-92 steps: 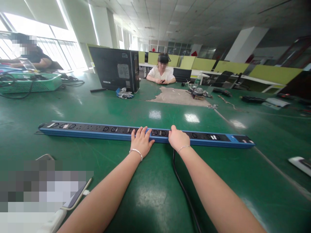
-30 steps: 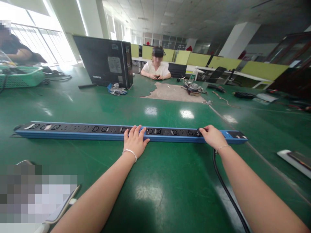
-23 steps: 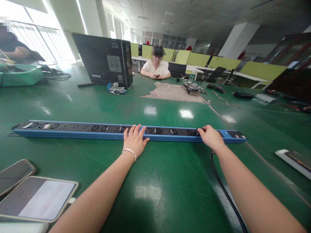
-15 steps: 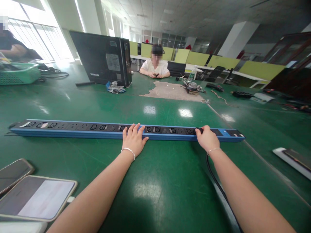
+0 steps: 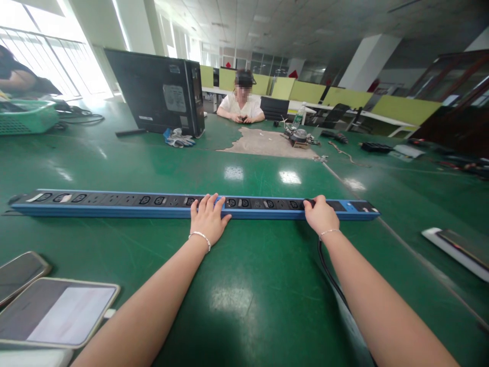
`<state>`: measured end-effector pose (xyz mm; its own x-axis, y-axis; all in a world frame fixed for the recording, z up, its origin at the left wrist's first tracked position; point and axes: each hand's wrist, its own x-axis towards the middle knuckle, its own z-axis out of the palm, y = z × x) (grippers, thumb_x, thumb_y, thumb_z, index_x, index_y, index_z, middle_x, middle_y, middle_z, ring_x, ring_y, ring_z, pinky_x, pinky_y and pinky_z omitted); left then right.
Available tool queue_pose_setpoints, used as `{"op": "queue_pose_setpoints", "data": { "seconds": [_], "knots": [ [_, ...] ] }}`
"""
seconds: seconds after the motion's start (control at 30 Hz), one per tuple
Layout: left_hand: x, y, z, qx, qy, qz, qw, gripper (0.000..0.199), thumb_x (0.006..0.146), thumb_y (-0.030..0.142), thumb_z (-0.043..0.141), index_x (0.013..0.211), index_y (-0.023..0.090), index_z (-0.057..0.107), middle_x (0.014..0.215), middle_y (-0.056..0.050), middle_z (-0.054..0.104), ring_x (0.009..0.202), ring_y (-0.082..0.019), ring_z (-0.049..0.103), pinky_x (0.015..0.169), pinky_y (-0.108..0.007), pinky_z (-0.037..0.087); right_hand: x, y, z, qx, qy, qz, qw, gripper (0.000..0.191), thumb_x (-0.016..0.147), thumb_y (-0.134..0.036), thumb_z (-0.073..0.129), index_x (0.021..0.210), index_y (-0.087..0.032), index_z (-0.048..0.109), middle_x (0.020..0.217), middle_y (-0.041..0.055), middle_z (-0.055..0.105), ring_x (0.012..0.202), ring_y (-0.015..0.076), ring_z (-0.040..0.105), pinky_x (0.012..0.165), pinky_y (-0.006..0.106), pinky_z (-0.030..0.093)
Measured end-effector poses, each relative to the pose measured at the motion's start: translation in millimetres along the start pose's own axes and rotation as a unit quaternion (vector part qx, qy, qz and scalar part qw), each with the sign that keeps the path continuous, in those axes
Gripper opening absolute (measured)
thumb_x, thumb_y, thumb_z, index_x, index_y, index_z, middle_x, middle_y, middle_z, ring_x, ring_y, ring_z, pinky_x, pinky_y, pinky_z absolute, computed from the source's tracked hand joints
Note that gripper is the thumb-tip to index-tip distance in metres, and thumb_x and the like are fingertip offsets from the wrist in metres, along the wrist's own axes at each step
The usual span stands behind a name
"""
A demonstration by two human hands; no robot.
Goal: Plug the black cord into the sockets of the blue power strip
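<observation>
Running from nine o'clock to just past three, a blue power strip (image 5: 173, 209) is laid lengthwise on the green tabletop (image 5: 263, 285), its black socket face turned up. Near its middle, at half past seven from the centre of the view, the strip is covered by the left hand (image 5: 208, 220), whose grip is left wide, with the fingers spread flat. Farther toward three o'clock, a black plug (image 5: 309, 202) is held against the socket face in the narrow grip of the right hand (image 5: 324, 216); whether it is fully seated cannot be told. From under that hand a black cable (image 5: 329, 272) is led down toward five o'clock, partly hidden by the forearm. Three seconds ago the right hand was placed close to the left; now it is found well along toward the strip's three o'clock end, and more sockets are left uncovered between the hands. The left hand has been kept at the same stretch. Two phones (image 5: 61, 311) are laid at eight o'clock, gloves (image 5: 179, 138) are left at ten beside a black computer case (image 5: 141, 92), and a person (image 5: 242, 108) is seated at twelve.
</observation>
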<state>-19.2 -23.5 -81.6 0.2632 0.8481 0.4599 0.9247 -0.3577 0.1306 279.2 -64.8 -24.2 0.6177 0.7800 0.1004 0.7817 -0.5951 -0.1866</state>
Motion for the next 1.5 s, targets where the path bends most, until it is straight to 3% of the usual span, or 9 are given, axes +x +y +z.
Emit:
{"op": "queue_pose_setpoints", "data": {
  "seconds": [0.1, 0.33, 0.77, 0.87, 0.97, 1.07, 1.2, 1.37, 1.5],
  "knots": [
    [-0.4, -0.1, 0.2, 0.001, 0.001, 0.002, 1.000, 0.051, 0.084, 0.045, 0.046, 0.130, 0.023, 0.046, 0.137, -0.008, 0.046, 0.128, -0.027, 0.035, 0.106, -0.048, 0.016, -2.1, -0.9, 2.6, 0.005, 0.017, 0.009, 1.000, 0.042, 0.089, -0.043, 0.030, 0.116, -0.014, 0.044, 0.096, 0.0173, 0.063, 0.088, 0.0292, 0.062, 0.075, 0.040, 0.045],
    [-0.9, -0.2, 0.4, 0.005, 0.003, 0.003, 1.000, 0.051, 0.085, 0.045, 0.046, 0.131, 0.023, 0.045, 0.138, -0.008, 0.046, 0.128, -0.027, 0.035, 0.107, -0.048, 0.016, 5.4, -0.7, -3.4, 0.011, -0.028, -0.002, 1.000, 0.039, 0.088, -0.044, 0.035, 0.113, -0.016, 0.045, 0.099, 0.0172, 0.063, 0.093, 0.0291, 0.061, 0.076, 0.039, 0.045],
    [-0.7, -0.3, 3.6, 0.007, -0.005, 0.000, 1.000, 0.052, 0.085, 0.046, 0.043, 0.132, 0.023, 0.045, 0.139, -0.008, 0.044, 0.129, -0.027, 0.034, 0.107, -0.048, 0.016, 8.3, 2.6, -0.1, 0.041, -0.025, -0.001, 0.999, 0.040, 0.088, -0.044, 0.037, 0.113, -0.015, 0.047, 0.100, 0.0163, 0.064, 0.094, 0.0261, 0.061, 0.079, 0.036, 0.044],
    [-0.6, 0.5, 1.8, -0.001, -0.009, -0.002, 1.000, 0.052, 0.085, 0.045, 0.043, 0.132, 0.022, 0.045, 0.139, -0.009, 0.044, 0.129, -0.027, 0.034, 0.107, -0.048, 0.016, 3.8, 0.3, -3.3, 0.052, -0.008, 0.005, 0.999, 0.040, 0.087, -0.043, 0.036, 0.113, -0.015, 0.048, 0.097, 0.0157, 0.064, 0.092, 0.0262, 0.061, 0.077, 0.035, 0.044],
    [-0.5, 1.1, 0.2, -0.002, -0.010, 0.000, 1.000, 0.052, 0.085, 0.045, 0.044, 0.132, 0.022, 0.045, 0.139, -0.010, 0.044, 0.129, -0.027, 0.034, 0.107, -0.049, 0.016, 3.3, 1.7, -16.8, 0.071, 0.053, 0.000, 0.996, 0.042, 0.087, -0.045, 0.036, 0.113, -0.014, 0.048, 0.093, 0.0154, 0.065, 0.089, 0.0271, 0.061, 0.075, 0.035, 0.044],
    [-0.2, 0.8, -0.5, -0.003, -0.005, 0.004, 1.000, 0.051, 0.085, 0.044, 0.045, 0.131, 0.022, 0.046, 0.138, -0.010, 0.045, 0.129, -0.027, 0.034, 0.107, -0.048, 0.017, 12.2, 14.5, -36.6, 0.091, 0.119, -0.013, 0.989, 0.044, 0.085, -0.047, 0.037, 0.111, -0.014, 0.050, 0.094, 0.0153, 0.064, 0.088, 0.0271, 0.060, 0.074, 0.034, 0.043],
    [-0.1, -0.5, 0.3, -0.006, -0.003, 0.003, 1.000, 0.051, 0.084, 0.045, 0.045, 0.130, 0.022, 0.046, 0.138, -0.009, 0.045, 0.129, -0.027, 0.034, 0.106, -0.048, 0.017, 30.5, 51.1, -50.4, 0.091, 0.116, -0.006, 0.989, 0.042, 0.083, -0.046, 0.040, 0.105, -0.014, 0.056, 0.096, 0.0147, 0.064, 0.089, 0.0264, 0.059, 0.075, 0.033, 0.043],
    [-0.2, -0.8, 1.5, -0.003, -0.002, 0.005, 1.000, 0.050, 0.084, 0.044, 0.046, 0.130, 0.023, 0.046, 0.138, -0.009, 0.045, 0.129, -0.027, 0.034, 0.106, -0.049, 0.017, 51.8, 98.5, -37.6, 0.075, 0.066, 0.039, 0.994, 0.041, 0.084, -0.043, 0.039, 0.106, -0.014, 0.058, 0.089, 0.0112, 0.066, 0.088, 0.0260, 0.060, 0.075, 0.034, 0.043],
    [0.0, -0.8, 2.0, 0.003, -0.008, 0.002, 1.000, 0.050, 0.084, 0.044, 0.046, 0.130, 0.023, 0.046, 0.138, -0.009, 0.045, 0.129, -0.027, 0.034, 0.106, -0.048, 0.017, 62.4, 113.2, -22.1, 0.050, 0.040, 0.043, 0.997, 0.042, 0.084, -0.044, 0.040, 0.107, -0.014, 0.059, 0.091, 0.0123, 0.066, 0.088, 0.0256, 0.060, 0.075, 0.034, 0.043]
  ]
}}
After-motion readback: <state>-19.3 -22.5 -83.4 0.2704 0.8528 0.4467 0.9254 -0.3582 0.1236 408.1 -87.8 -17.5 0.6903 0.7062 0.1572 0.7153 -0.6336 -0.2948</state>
